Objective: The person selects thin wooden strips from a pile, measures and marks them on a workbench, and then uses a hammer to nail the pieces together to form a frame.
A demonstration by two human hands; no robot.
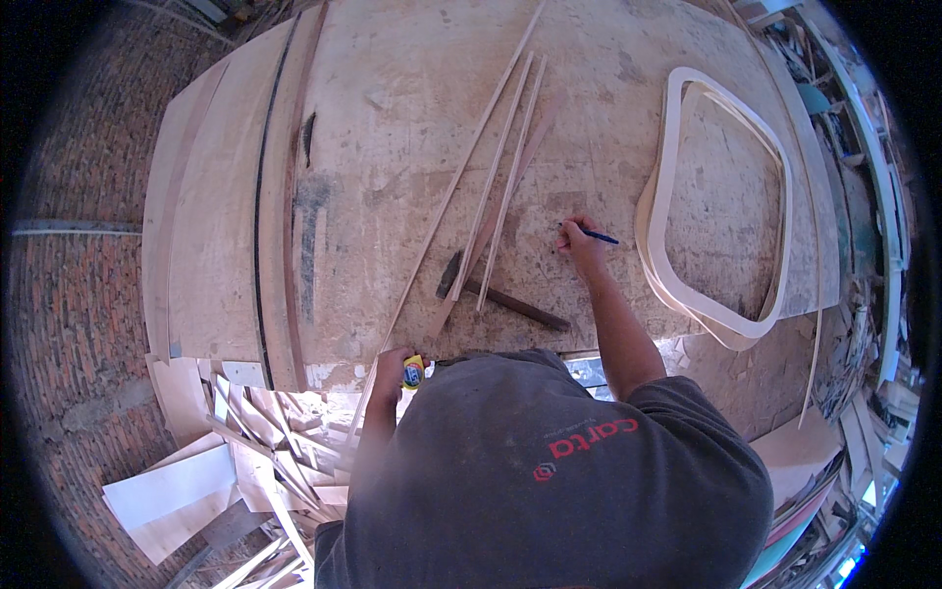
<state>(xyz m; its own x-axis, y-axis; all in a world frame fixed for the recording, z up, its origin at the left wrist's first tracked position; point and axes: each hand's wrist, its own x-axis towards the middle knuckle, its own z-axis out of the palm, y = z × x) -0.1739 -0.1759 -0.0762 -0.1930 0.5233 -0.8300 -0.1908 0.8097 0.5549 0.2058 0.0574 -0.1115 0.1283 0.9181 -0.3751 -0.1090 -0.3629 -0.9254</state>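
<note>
My right hand (581,245) is closed around a dark blue pen (601,236) above the worn wooden workbench (392,157). Down at the bench's near edge, my left hand (391,369) grips a yellow tape measure (413,371); its fingers are partly hidden. Between the hands lies a hammer (520,305), its dark head under the ends of thin wooden strips (496,177). One longer strip (453,184) slants from the far edge toward my left hand. A darker flat strip (520,177) crosses beneath the thin ones.
Rounded pale wooden frames (663,196) lie stacked at the bench's right. Long boards (280,196) run along its left side. Offcuts and sheet pieces (186,486) pile up on the floor at lower left. A brick wall (78,294) stands at far left, and more timber (868,432) fills the right.
</note>
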